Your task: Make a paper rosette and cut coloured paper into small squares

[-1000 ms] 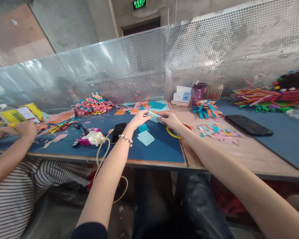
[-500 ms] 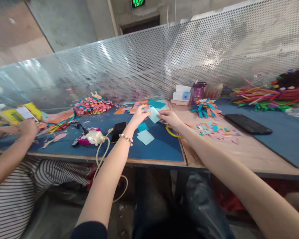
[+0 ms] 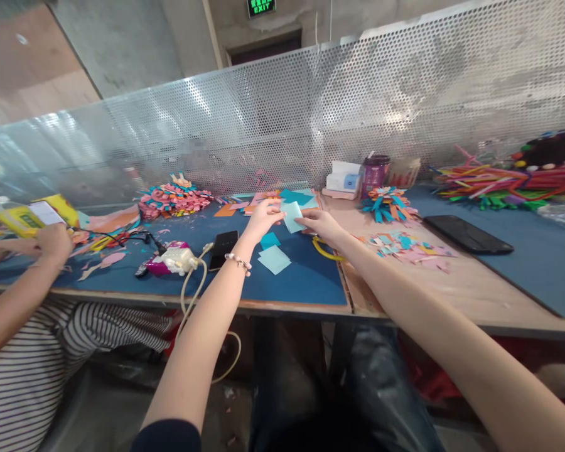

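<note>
My left hand (image 3: 263, 216) and my right hand (image 3: 321, 223) both pinch a small light blue paper square (image 3: 292, 216), held up a little above the blue mat (image 3: 306, 279). Under it on the mat lie a darker teal square (image 3: 269, 240) and a pale blue square (image 3: 274, 259). A stack of teal and pink paper sheets (image 3: 297, 198) lies just beyond my hands. A yellow ring, perhaps a scissors handle (image 3: 324, 252), sits below my right wrist.
A black phone (image 3: 223, 242) and a glue gun (image 3: 172, 259) with cord lie left of my hands. Paper scraps (image 3: 407, 245), a paper flower (image 3: 388, 204), a purple cup (image 3: 375, 174), a dark tablet (image 3: 468, 226) lie right. A person in a striped shirt (image 3: 32, 370) works at left.
The light blue square has been lifted and tilted from lying nearly flat to standing more upright between my fingers. My arms have hardly shifted.
</note>
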The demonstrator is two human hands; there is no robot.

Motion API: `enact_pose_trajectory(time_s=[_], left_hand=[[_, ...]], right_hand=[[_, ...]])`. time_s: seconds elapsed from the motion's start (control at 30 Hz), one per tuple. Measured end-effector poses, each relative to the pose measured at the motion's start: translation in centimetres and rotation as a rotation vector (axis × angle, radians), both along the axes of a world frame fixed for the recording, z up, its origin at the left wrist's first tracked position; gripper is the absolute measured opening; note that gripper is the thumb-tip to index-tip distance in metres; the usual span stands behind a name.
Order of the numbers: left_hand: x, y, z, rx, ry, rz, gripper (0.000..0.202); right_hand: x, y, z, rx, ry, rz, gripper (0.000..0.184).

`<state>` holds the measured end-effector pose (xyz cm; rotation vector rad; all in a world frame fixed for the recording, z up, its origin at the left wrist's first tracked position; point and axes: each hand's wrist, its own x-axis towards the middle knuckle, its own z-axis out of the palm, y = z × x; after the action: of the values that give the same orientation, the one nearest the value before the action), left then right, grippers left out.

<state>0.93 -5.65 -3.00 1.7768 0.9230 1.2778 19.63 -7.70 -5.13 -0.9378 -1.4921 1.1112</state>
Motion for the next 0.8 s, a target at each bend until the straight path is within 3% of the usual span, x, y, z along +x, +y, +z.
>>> enact_pose_trajectory(time_s=[0.3, 0.8], left_hand=[[0.35, -0.38, 0.25, 0.045, 0.037, -0.027, 0.036], [0.35, 0.00, -0.20, 0.039, 0.001, -0.054, 0.035]], right_hand=[[-0.32, 0.72, -0.88, -0.023, 0.025, 0.047, 0.020], [-0.46, 0.43, -0.76, -0.082, 0.113, 0.079, 0.021]])
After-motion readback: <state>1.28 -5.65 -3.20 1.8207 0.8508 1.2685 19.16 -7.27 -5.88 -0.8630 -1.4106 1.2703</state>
